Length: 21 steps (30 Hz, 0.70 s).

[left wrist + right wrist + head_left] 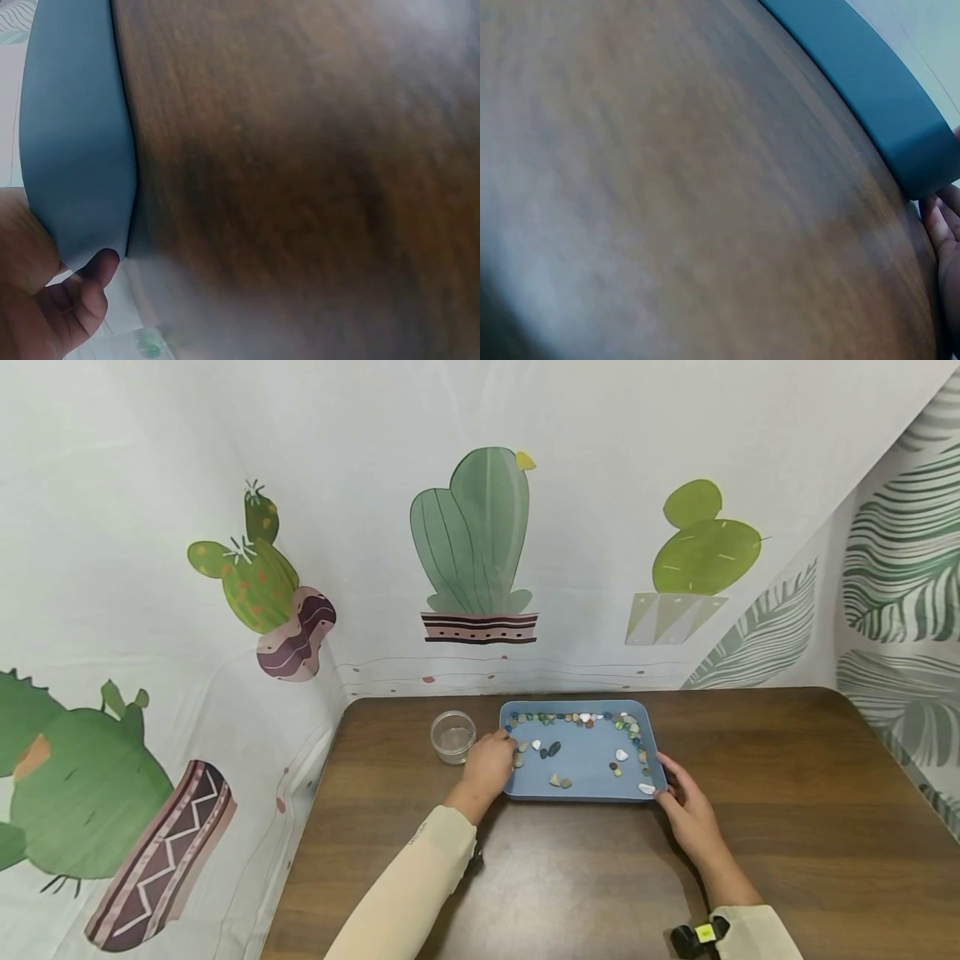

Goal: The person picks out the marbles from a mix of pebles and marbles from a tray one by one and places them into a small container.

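A shallow blue tray [585, 756] lies on the table with small stones along its rim and a few loose ones inside. At its left edge my left hand [489, 764] grips the wall, some fingertips hidden by the hand. In the left wrist view, fingers [94, 300] curl in beside the tray's end [79, 142]. My right hand [688, 806] holds the right edge near the front corner, thumb close to a white stone [647, 789]. The right wrist view shows fingers [934, 221] at the bottom edge of the tray's wall [885, 97].
A round clear container [453, 737] stands just left of the tray, close to my left hand. The brown wooden table [592, 877] meets a printed cloth [585, 568] behind. Dark stones [553, 749] and a white stone [622, 755] lie inside the tray.
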Available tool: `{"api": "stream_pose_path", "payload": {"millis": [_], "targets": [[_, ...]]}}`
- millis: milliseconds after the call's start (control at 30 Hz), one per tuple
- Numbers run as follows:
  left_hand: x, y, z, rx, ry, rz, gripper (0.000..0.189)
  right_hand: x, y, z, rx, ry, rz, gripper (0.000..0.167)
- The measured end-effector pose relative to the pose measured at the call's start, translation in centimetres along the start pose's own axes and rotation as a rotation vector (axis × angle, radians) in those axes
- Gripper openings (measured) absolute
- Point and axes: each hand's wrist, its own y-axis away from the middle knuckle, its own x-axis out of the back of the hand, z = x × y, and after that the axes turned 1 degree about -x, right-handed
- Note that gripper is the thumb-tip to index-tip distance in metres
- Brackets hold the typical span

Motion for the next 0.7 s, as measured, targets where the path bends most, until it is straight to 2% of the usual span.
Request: {"api": "stream_pose_path", "payload": {"millis": [367,567,700], "targets": [[-0.42,0.13,-0.31,-0.018,0.035,0.061,0.016,0.03,0.01,-0.02,0.020,-0.010,0.007,0.060],[-0.70,0.40,-0.67,-0.027,0.073,0.134,0.016,0.02,-0.03,0.11,0.008,-0.001,0.001,0.059],[-0.69,0.85,-0.84,-0.026,0.152,0.216,0.015,0.06,0.01,0.04,-0.006,0.010,-0.005,0.059]]}}
